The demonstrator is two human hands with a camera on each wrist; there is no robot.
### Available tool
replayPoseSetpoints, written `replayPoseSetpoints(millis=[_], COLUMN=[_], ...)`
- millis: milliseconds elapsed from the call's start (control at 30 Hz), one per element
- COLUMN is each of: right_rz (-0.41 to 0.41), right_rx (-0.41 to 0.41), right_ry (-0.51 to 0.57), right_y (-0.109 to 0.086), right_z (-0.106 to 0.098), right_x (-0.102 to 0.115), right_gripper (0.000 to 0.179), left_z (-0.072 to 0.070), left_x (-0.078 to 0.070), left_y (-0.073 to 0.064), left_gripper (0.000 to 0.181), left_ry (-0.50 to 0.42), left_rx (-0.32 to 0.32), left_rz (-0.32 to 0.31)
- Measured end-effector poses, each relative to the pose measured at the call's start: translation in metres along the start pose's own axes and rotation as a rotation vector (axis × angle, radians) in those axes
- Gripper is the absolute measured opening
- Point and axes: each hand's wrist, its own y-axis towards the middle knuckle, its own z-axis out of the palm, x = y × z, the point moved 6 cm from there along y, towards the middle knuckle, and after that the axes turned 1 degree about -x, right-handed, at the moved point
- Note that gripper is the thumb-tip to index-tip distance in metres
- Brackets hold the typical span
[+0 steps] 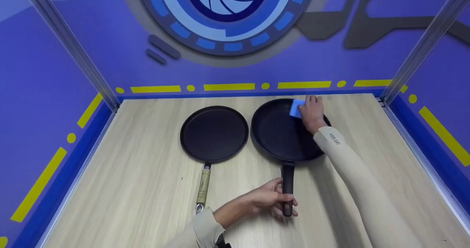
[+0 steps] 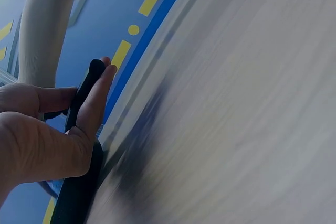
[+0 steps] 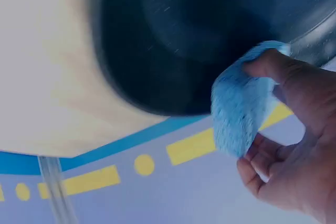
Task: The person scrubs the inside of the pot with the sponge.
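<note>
A black frying pan (image 1: 282,134) lies at the right of the table's middle, its dark handle (image 1: 288,189) pointing toward me. My left hand (image 1: 273,198) grips that handle, thumb across the top and fingers beneath. The left wrist view shows the handle (image 2: 84,93) between thumb and fingers. At the pan's far right rim, my right hand (image 1: 313,112) pinches a blue sponge (image 1: 296,108). Seen from the right wrist, the sponge (image 3: 241,103) is bent between thumb and fingers beside the pan's rim. Whether it presses on the pan is hard to tell.
Left of the frying pan lies a flat black crepe pan (image 1: 214,134) with a wooden handle (image 1: 203,185), close to its rim. Both sit on a light wood table (image 1: 139,174). Blue printed walls (image 1: 235,73) close off the back and sides.
</note>
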Motion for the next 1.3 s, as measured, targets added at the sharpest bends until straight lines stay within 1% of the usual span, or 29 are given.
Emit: replayPoseSetpoints(millis=[100,200,267,333,400,467,500,567,633,667,733,767,800,867,900,967,1033,1067,1133,1200,1233,1300], right_rz=[0.023,0.027,0.023,0.002,-0.046,-0.106,-0.135,-0.188,-0.215,-0.220,-0.245,-0.250,-0.254,-0.274,-0.295,-0.308,-0.348,-0.369,-0.412,-0.452,-0.451,-0.456], right_rx=[0.043,0.130,0.220,0.323,0.403,0.464,0.479,0.524,0.605,0.655,0.746,0.790,0.829,0.890,0.910,0.952,0.956,0.937,0.854,0.733,0.667,0.517], right_ry=[-0.052,-0.068,-0.070,-0.064,-0.030,0.024,0.059,0.113,0.150,0.178,0.225,0.257,0.302,0.410,0.457,0.582,0.710,0.765,0.828,0.840,0.819,0.737], right_y=[-0.008,-0.020,-0.029,-0.041,-0.051,-0.060,-0.063,-0.066,-0.066,-0.065,-0.065,-0.064,-0.065,-0.067,-0.068,-0.071,-0.072,-0.071,-0.067,-0.061,-0.057,-0.047], right_z=[-0.006,-0.017,-0.026,-0.034,-0.041,-0.048,-0.051,-0.055,-0.053,-0.051,-0.047,-0.045,-0.042,-0.038,-0.035,-0.029,-0.022,-0.019,-0.015,-0.013,-0.013,-0.015], right_x=[-0.011,-0.014,-0.014,-0.011,-0.008,-0.005,-0.004,-0.003,-0.003,-0.003,-0.002,-0.002,-0.002,0.000,0.002,0.007,0.016,0.022,0.035,0.048,0.054,0.065], right_gripper=[0.023,0.026,0.031,0.036,0.032,0.018,0.013,0.013,0.022,0.019,0.008,0.008,0.018,0.043,0.049,0.054,0.057,0.059,0.062,0.062,0.062,0.062], left_z=[-0.002,-0.006,-0.008,-0.010,-0.012,-0.012,-0.013,-0.013,-0.014,-0.014,-0.014,-0.013,-0.013,-0.013,-0.012,-0.010,-0.009,-0.008,-0.006,-0.006,-0.005,-0.004], left_x=[-0.001,-0.003,-0.005,-0.006,-0.007,-0.008,-0.008,-0.008,-0.008,-0.008,-0.009,-0.009,-0.009,-0.009,-0.009,-0.008,-0.007,-0.006,-0.004,-0.002,-0.002,-0.001], left_y=[0.000,0.000,0.000,0.001,0.001,0.002,0.002,0.002,0.002,0.002,0.002,0.002,0.002,0.002,0.002,0.002,0.003,0.003,0.003,0.003,0.003,0.002], left_gripper=[0.024,0.024,0.024,0.024,0.023,0.023,0.023,0.023,0.023,0.024,0.024,0.024,0.024,0.023,0.023,0.023,0.023,0.023,0.024,0.024,0.024,0.024], left_ry=[0.000,-0.007,-0.003,0.001,0.011,0.022,0.025,0.031,0.034,0.033,0.042,0.046,0.050,0.054,0.055,0.048,0.036,0.028,0.006,-0.010,-0.016,-0.025], left_rx=[-0.007,-0.023,-0.031,-0.030,-0.024,-0.017,-0.014,-0.016,-0.020,-0.020,-0.018,-0.016,-0.013,-0.009,-0.006,0.001,0.011,0.017,0.024,0.027,0.028,0.025], left_rz=[0.005,0.011,0.015,0.020,0.022,0.022,0.019,0.012,0.010,0.007,0.008,0.010,0.010,0.010,0.011,0.016,0.017,0.017,0.014,0.008,0.007,0.007])
